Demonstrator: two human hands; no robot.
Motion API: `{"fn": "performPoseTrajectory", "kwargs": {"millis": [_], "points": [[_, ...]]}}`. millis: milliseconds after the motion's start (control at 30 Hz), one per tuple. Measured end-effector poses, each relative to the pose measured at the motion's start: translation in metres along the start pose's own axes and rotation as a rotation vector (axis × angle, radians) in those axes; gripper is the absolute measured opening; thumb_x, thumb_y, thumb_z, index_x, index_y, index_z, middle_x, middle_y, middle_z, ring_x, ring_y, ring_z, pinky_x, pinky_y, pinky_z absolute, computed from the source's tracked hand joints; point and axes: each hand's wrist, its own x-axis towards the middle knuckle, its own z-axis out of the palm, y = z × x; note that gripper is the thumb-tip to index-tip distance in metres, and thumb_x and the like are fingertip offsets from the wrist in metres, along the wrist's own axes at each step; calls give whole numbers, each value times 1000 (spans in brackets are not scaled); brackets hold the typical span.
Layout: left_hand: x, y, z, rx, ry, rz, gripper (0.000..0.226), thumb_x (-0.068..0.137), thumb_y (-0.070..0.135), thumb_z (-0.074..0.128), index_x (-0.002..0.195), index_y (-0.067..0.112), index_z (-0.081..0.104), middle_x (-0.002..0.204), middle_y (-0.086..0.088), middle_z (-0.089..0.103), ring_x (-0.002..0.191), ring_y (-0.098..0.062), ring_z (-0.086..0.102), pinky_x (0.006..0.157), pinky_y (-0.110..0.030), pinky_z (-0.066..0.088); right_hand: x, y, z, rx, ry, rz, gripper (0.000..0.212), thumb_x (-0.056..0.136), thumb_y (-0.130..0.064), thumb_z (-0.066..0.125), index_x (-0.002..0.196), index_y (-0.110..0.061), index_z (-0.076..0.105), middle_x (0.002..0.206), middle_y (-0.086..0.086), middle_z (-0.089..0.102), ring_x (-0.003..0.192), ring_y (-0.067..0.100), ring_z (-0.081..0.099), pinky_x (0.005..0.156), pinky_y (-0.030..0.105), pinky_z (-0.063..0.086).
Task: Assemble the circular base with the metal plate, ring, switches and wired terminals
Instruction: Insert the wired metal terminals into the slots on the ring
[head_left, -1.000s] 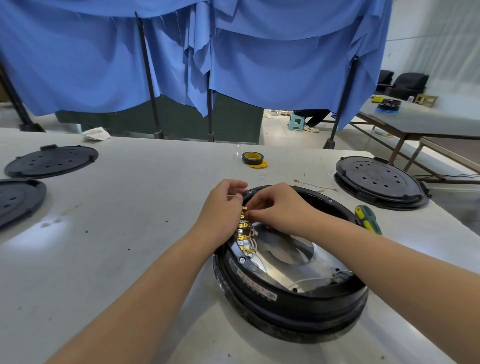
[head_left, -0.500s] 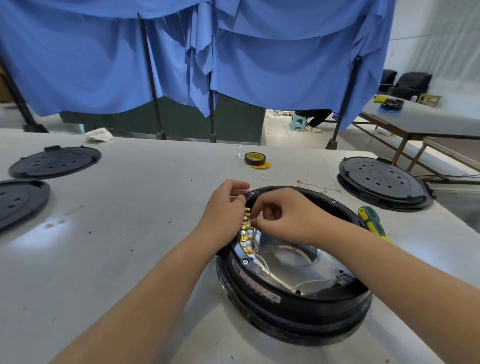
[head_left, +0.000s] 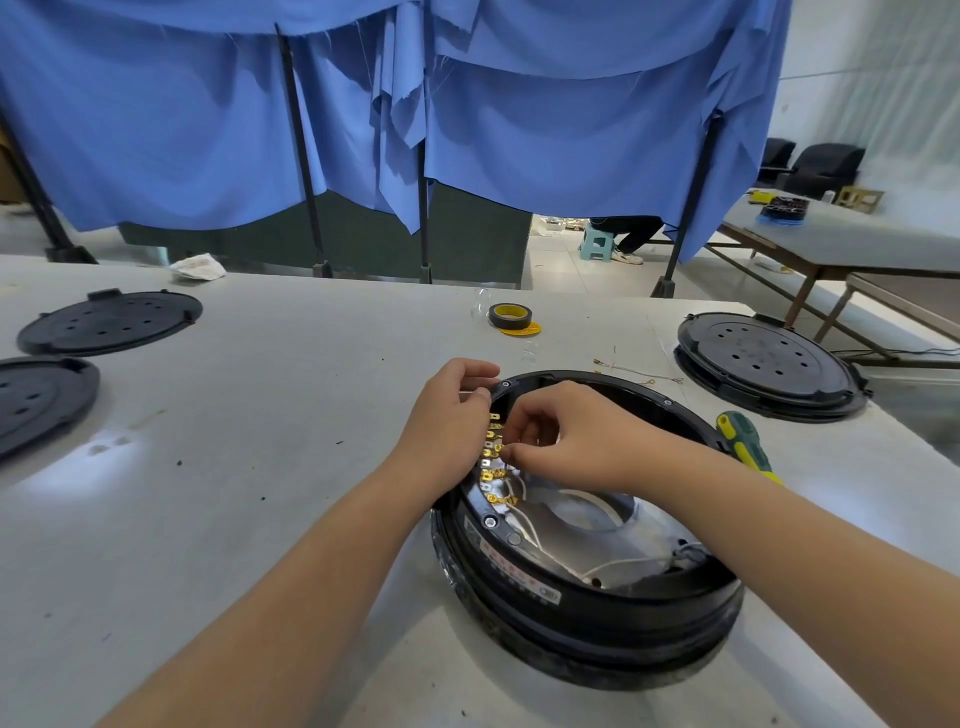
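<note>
Both hands meet over the far left rim of the round black base, which sits on the grey table directly in front of the person. Left hand rests against the outside of that rim, fingers curled with thumb and forefinger pinched together; what they hold is too small to tell. Right hand reaches in from the right, its fingertips pinching at the row of small gold terminals lined up just inside the rim. Thin white wires trail from the terminals across the shiny metal plate that fills the base.

Left of the base the table lies open as far as two flat black lids near the table's left edge. Beyond the base, a roll of black and yellow tape lies well apart. To its right, a loose wire lies on the table, and a green and yellow screwdriver lies just beside the rim. Farther right, another round black base with a lid sits close to the table's right edge. Blue curtains hang behind the table's far edge.
</note>
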Motion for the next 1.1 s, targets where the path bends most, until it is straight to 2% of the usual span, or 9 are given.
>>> {"fn": "performPoseTrajectory", "kwargs": {"millis": [300,400,600,733,867,933,1100], "points": [[0,1,0,6,4,3,29,96,2,42,117,17,57,116,1,61,106,-15,58,87,-25,47,0,-1,1,-18,16,9,3,80,-21,67,77,-20,66,62,-10,60,54,-1,50,52,12,40],[0,1,0,6,6,6,30,96,2,42,117,17,57,116,1,61,107,-15,58,88,-26,47,0,-2,2,-12,27,14,4,80,-21,67,77,-19,67,60,-10,59,53,-2,50,51,11,39],[1,0,0,16,4,15,31,97,2,41,118,17,57,114,3,60,105,-13,57,84,-22,46,1,-3,5,15,36,35,4,80,-19,67,79,-16,69,68,-2,67,59,4,57,61,25,51],[2,-2,1,19,-5,19,31,97,1,39,117,17,58,112,5,59,103,-10,55,75,-10,41,1,-4,6,42,44,39,4,81,-18,67,78,-16,69,61,-7,63,53,-3,53,54,13,44],[3,-2,2,25,-27,24,32,98,1,37,119,17,57,113,5,57,105,-9,52,74,-6,37,0,-5,7,57,54,46,5,80,-18,67,76,-14,68,58,-7,62,52,-2,53,55,18,46],[4,-2,2,23,-40,27,33,98,1,36,120,16,57,114,5,56,107,-9,51,75,-7,37,0,-6,7,62,56,45,5,80,-17,66,76,-14,68,58,-7,62,52,-1,53,56,20,46],[4,-2,2,29,-56,28,35,98,0,35,122,14,58,117,3,57,113,-12,51,92,-20,36,0,-7,8,49,67,25,5,80,-15,66,75,-13,69,57,-9,61,51,-3,52,52,11,39]]}}
